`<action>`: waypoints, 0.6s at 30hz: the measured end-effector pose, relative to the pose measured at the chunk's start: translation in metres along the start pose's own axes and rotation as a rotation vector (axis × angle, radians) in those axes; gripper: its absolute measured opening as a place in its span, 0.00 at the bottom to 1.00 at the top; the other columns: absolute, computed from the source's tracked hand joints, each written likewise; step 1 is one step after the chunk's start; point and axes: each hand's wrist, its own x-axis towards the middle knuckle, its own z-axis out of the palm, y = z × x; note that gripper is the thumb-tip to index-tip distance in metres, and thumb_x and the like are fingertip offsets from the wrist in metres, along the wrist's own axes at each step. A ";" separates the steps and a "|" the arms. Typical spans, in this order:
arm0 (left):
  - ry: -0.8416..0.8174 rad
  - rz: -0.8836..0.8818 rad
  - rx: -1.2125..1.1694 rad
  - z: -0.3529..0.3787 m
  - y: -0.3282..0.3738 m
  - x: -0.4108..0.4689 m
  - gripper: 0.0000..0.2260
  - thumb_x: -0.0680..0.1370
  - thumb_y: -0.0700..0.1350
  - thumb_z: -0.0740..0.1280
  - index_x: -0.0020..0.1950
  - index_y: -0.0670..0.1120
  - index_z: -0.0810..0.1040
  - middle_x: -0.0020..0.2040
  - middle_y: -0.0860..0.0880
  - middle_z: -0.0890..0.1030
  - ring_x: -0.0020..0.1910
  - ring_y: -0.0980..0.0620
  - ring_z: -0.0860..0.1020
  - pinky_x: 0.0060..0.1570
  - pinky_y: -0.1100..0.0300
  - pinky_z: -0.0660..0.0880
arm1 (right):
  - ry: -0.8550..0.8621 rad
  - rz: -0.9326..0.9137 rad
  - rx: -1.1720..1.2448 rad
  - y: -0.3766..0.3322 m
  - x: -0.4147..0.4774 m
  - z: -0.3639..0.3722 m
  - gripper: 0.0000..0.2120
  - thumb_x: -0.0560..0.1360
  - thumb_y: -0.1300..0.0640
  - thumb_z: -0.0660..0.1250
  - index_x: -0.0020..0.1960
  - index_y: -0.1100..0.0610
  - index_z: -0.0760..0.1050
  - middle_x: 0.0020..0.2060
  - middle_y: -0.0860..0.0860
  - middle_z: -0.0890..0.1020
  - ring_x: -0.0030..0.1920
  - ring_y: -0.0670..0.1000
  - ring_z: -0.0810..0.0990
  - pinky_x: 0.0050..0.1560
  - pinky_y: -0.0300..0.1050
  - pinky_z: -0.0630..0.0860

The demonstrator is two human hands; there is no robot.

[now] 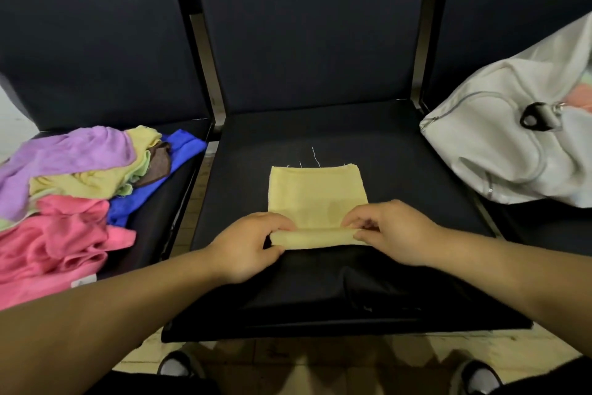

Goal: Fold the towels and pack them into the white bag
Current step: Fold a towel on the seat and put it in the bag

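Note:
A pale yellow towel (317, 191) lies flat on the middle black seat (400, 170), loose threads at its far edge. Its near edge is rolled up into a fold. My left hand (250, 244) pinches the left end of that fold, and my right hand (394, 231) pinches the right end. A heap of unfolded towels (73, 199) in purple, yellow, pink, blue and brown covers the left seat. The white bag (509, 144) sits on the right seat, unzipped, with something pink showing inside at the frame's right edge.
Three dark padded chairs stand in a row with metal frames between them. A black zipper pull (538, 117) hangs on the bag. Tiled floor and my two shoes (174, 365) show below the seat's front edge.

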 end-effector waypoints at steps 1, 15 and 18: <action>-0.026 0.000 -0.038 -0.003 0.002 -0.003 0.15 0.78 0.42 0.71 0.62 0.57 0.79 0.55 0.64 0.79 0.58 0.64 0.75 0.59 0.69 0.70 | -0.066 0.026 0.076 -0.004 -0.002 -0.009 0.11 0.78 0.55 0.72 0.55 0.40 0.81 0.45 0.42 0.84 0.47 0.40 0.82 0.56 0.40 0.78; 0.197 -0.237 -0.673 -0.017 0.016 0.024 0.12 0.83 0.39 0.63 0.60 0.55 0.75 0.47 0.46 0.79 0.47 0.47 0.82 0.55 0.41 0.81 | -0.052 0.395 0.667 -0.015 0.018 -0.055 0.06 0.80 0.56 0.69 0.56 0.52 0.81 0.49 0.51 0.85 0.42 0.44 0.81 0.41 0.37 0.74; 0.209 -0.295 -0.635 -0.007 0.006 0.033 0.13 0.82 0.44 0.62 0.56 0.63 0.75 0.50 0.48 0.80 0.50 0.46 0.82 0.55 0.42 0.81 | -0.135 0.365 0.702 -0.010 0.023 -0.050 0.11 0.77 0.53 0.72 0.60 0.49 0.79 0.50 0.47 0.87 0.45 0.42 0.83 0.45 0.39 0.75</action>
